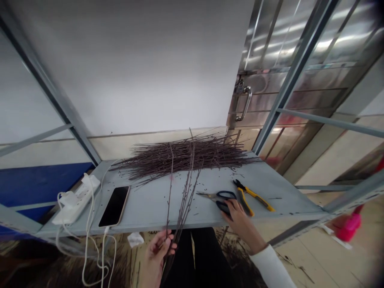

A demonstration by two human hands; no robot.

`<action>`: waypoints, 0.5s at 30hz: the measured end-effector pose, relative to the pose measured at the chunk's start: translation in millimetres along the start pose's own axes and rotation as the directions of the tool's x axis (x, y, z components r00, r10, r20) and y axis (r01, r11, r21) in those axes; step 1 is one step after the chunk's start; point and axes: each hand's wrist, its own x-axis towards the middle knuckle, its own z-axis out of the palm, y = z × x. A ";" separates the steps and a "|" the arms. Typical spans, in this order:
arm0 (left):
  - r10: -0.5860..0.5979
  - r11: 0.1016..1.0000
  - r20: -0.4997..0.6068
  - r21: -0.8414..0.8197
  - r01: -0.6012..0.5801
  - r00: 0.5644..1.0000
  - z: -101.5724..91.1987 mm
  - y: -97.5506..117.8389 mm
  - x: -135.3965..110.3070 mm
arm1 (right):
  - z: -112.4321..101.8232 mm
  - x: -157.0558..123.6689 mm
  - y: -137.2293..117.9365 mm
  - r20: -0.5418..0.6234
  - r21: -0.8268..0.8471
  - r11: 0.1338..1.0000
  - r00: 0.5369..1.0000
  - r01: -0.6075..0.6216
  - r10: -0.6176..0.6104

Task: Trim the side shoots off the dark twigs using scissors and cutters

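Several thin dark twigs (183,204) are held upright in my left hand (159,248), its fingers closed round their lower ends at the shelf's front edge. Their tips reach up across a large pile of twigs (180,156) lying along the back of the shelf. On the right, my right hand (237,220) is at the black-handled scissors (223,202), with its fingers over the lower handle loop. The scissors lie flat, blades pointing left. Whether the fingers grip the loop or only rest on it is hard to see. Just right of them lie yellow-and-black cutting pliers (253,196).
A phone (114,206) with a charging cable lies on the grey metal shelf (144,204), left of the twigs. Beside it is a white power strip (76,200) with loose cables. Metal posts (295,76) stand at the corners. Twig scraps litter the floor.
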 end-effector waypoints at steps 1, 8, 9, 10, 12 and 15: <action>-0.006 1.000 0.000 0.001 0.006 1.000 -1.7 -0.5 -0.4 | -2.8 2.6 2.9 0.050 -0.050 0.998 0.998 0.047 -0.045; -0.025 1.000 0.015 -0.016 0.025 1.000 -2.7 2.9 -5.2 | -26.0 36.2 7.4 0.341 -0.200 0.972 0.939 0.120 -0.046; -0.025 0.999 0.018 -0.026 0.026 1.000 -2.0 3.1 -5.6 | -26.5 41.4 8.1 0.378 -0.200 0.974 0.925 0.106 -0.023; -0.023 0.999 0.019 -0.038 0.024 1.000 -1.0 3.3 -5.9 | -26.5 46.2 8.7 0.402 -0.197 0.976 0.916 0.092 -0.005; -0.010 0.998 0.023 -0.064 0.011 1.000 1.9 4.3 -6.1 | -26.0 54.2 9.1 0.413 -0.177 0.982 0.911 0.067 0.012; 0.010 0.994 0.014 -0.107 -0.009 1.000 8.7 7.8 -5.2 | -29.1 60.5 7.8 0.393 -0.112 0.994 0.918 -0.001 0.045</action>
